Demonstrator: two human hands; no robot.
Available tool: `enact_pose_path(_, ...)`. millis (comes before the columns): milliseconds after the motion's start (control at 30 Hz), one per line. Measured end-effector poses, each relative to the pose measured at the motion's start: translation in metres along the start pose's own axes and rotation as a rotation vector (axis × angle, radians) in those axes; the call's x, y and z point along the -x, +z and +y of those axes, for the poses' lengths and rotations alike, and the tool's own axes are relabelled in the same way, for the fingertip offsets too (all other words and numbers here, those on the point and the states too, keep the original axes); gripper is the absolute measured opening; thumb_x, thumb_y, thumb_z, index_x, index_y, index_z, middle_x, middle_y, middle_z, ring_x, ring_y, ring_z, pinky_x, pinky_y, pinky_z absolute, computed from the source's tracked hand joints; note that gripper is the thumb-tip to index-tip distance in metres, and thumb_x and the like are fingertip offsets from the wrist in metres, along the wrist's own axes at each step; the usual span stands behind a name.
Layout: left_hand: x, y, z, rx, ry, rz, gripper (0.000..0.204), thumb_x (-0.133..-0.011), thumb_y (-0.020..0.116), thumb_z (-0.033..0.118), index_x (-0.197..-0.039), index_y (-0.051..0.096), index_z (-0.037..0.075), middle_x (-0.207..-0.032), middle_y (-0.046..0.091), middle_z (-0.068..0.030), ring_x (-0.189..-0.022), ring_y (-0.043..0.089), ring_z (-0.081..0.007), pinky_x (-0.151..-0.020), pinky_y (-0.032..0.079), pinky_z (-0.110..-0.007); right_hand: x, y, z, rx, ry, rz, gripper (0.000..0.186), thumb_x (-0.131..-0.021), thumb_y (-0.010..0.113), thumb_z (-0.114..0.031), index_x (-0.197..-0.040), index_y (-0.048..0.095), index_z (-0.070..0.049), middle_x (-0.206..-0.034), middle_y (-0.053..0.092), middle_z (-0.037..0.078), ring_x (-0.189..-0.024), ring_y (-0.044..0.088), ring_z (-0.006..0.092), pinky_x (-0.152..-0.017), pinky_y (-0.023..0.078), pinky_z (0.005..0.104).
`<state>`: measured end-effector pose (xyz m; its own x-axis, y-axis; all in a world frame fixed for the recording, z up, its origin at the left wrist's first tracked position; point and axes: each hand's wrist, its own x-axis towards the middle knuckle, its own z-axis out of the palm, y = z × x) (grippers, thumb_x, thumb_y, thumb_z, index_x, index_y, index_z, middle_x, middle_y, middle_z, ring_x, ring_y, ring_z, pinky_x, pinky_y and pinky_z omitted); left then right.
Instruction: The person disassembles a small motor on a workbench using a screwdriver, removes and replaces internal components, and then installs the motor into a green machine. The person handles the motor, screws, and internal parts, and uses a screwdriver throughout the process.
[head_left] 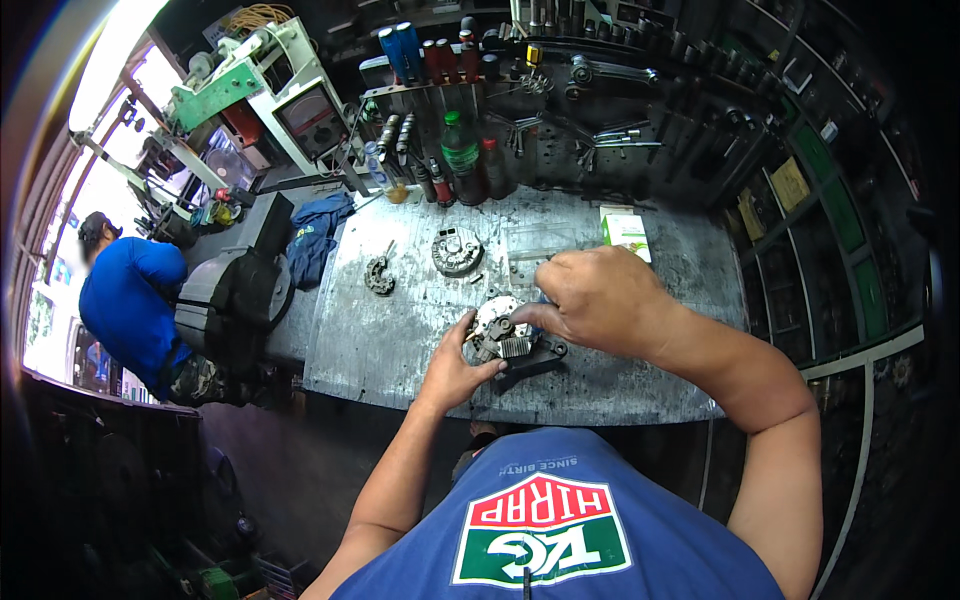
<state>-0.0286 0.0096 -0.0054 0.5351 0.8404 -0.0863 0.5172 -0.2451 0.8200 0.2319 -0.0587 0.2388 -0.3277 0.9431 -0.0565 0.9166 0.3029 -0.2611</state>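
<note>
A metal housing assembly with a finned block [515,347] sits on the worn metal bench top [350,340]. My left hand [455,370] grips its left side with fingers and thumb. My right hand [585,305] is closed over the assembly’s upper right, thumb pointing down toward its centre, round something blue that is mostly hidden. Just behind are a round metal end cover [457,253] and a small loose piece. A curved component [379,276] lies to the left, and a clear tray [530,237] lies behind my right hand.
A white-green box [625,235] stands back right; bottles [460,160] line the back under wall tools. At left are a blue cloth [315,240], a large dark housing [235,300] and a bent-over person in blue [130,300]. Dark shelving [830,220] stands at right.
</note>
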Motion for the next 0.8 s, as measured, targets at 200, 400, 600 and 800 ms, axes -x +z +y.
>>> enact_pose_path(200,0.0043,0.0024,0.0089,-0.037,-0.013,0.039,0.112,-0.082,0.102,0.035,-0.171,0.044,0.000,-0.161,0.060,-0.0290,-0.152,0.059,-0.0423,-0.129,0.047,-0.049,0.0023,-0.0017,-0.0050,-0.149,-0.197,0.132,0.039,-0.103,0.080,-0.038,-0.108,0.074,0.000,-0.098,0.077,0.021,-0.092,0.080,0.0431,-0.082,0.065,0.0521)
enact_pose_path(400,0.0050,0.0040,0.0075,-0.036,-0.027,0.036,0.112,-0.082,0.101,0.035,-0.171,0.044,0.000,-0.163,0.059,-0.0278,-0.152,0.059,-0.0415,-0.129,0.048,-0.049,-0.0018,-0.0009,-0.0070,0.028,0.124,-0.057,0.019,-0.101,0.079,-0.016,-0.113,0.073,-0.002,-0.110,0.071,0.021,-0.103,0.078,0.0442,-0.088,0.063,0.0545)
enact_pose_path(600,0.0055,0.0081,0.0056,-0.016,-0.020,0.053,0.111,-0.082,0.101,0.034,-0.171,0.044,0.001,-0.161,0.060,-0.0270,-0.149,0.061,-0.0407,-0.127,0.049,-0.048,0.0000,0.0003,-0.0035,-0.096,-0.006,0.087,0.031,-0.101,0.083,-0.030,-0.106,0.074,-0.001,-0.100,0.074,0.022,-0.096,0.080,0.0447,-0.083,0.064,0.0544)
enact_pose_path(800,0.0075,0.0069,0.0088,-0.048,-0.019,0.056,0.111,-0.083,0.101,0.036,-0.171,0.044,0.001,-0.160,0.061,-0.0269,-0.148,0.062,-0.0406,-0.126,0.050,-0.049,0.0020,0.0058,-0.0044,-0.085,-0.051,0.149,0.036,-0.102,0.082,-0.035,-0.098,0.074,0.000,-0.095,0.075,0.021,-0.093,0.080,0.0431,-0.081,0.065,0.0531)
